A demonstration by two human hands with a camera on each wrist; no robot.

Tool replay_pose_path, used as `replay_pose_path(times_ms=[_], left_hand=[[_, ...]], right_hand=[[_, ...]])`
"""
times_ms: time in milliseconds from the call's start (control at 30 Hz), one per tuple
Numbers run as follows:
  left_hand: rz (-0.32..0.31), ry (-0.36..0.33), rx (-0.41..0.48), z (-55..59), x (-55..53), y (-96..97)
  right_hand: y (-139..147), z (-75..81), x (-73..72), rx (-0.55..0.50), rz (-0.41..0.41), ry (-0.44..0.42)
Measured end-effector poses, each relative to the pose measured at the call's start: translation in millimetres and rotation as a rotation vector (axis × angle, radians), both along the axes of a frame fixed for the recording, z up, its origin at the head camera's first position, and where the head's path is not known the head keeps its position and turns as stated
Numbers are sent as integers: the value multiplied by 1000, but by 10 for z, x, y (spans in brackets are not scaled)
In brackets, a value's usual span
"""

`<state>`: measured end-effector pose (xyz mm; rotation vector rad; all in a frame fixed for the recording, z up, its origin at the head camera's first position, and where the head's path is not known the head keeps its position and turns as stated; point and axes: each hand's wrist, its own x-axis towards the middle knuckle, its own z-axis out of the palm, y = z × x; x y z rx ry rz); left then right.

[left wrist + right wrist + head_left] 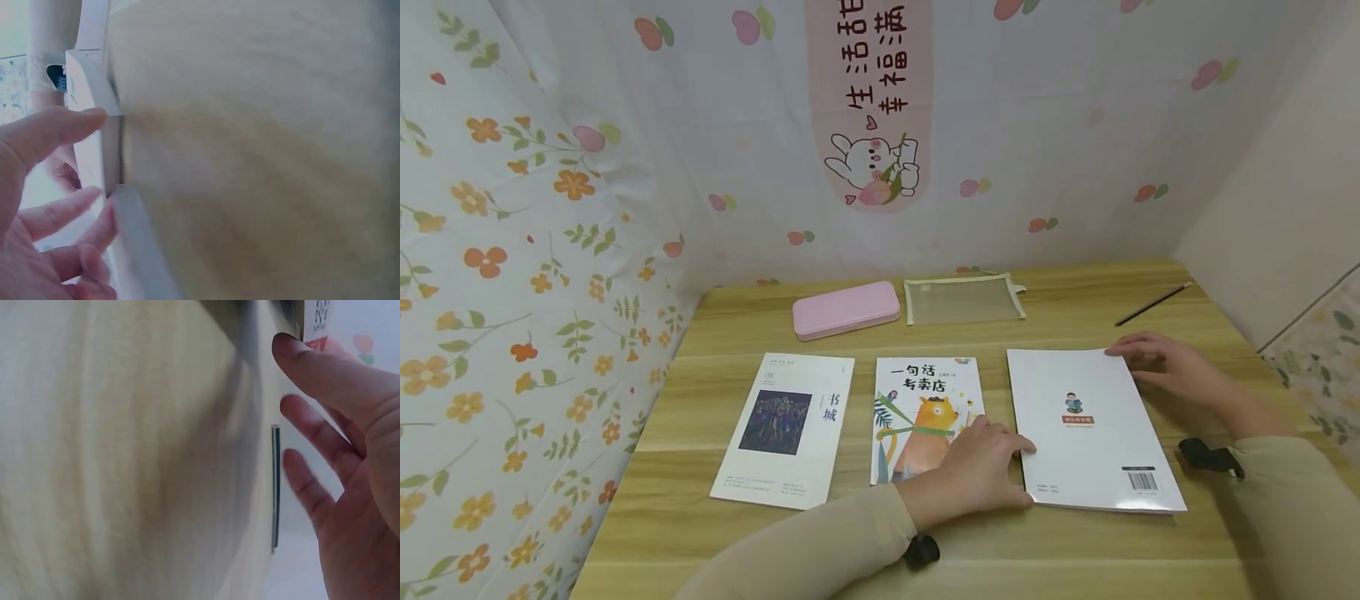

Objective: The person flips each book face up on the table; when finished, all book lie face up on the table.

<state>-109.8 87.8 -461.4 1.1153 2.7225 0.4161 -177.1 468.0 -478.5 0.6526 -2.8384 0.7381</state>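
Note:
A white book (pixel 1086 442) lies back cover up, with a small reading figure and a barcode. At its left edge is my left hand (pixel 973 471), thumb by the lower corner and fingertips touching the side. The left wrist view shows the thumb (pixel 81 125) and fingers spread along the book's edge (pixel 111 153). My right hand (pixel 1172 371) reaches over the book's upper right corner. In the right wrist view its fingers (pixel 312 434) are apart, with the thumb beside a book edge. A picture book (pixel 925 400) with an orange animal lies partly behind my left hand.
Farther left lies another white book (pixel 786 433) with a dark picture. Toward the back are a pink pencil case (pixel 846 310), a mesh zip pouch (pixel 964 300) and a dark pencil (pixel 1153 304). Patterned curtains (pixel 760 167) border the wooden table (pixel 662 517).

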Motion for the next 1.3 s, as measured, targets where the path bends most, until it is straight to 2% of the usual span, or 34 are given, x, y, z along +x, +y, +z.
replay_pose_path(times_ms=[367,600,767,900,1033,1133,1300], left_hand=[[0,106,-52,36,60,-25],[59,132,-64,16,129,-1],[54,177,14,0,134,-69],[61,213,102,-22,84,-171],[74,244,147,-30,72,-240],[69,261,179,-6,93,-268],[95,244,238,78,107,-293]], right_hand=[[30,175,90,-12,32,23],[52,217,103,-49,33,15],[83,232,106,-69,25,12],[65,249,121,-98,-35,-3],[39,259,137,-146,-75,-8],[34,274,143,-180,-66,1],[25,325,129,-262,-86,-1]])
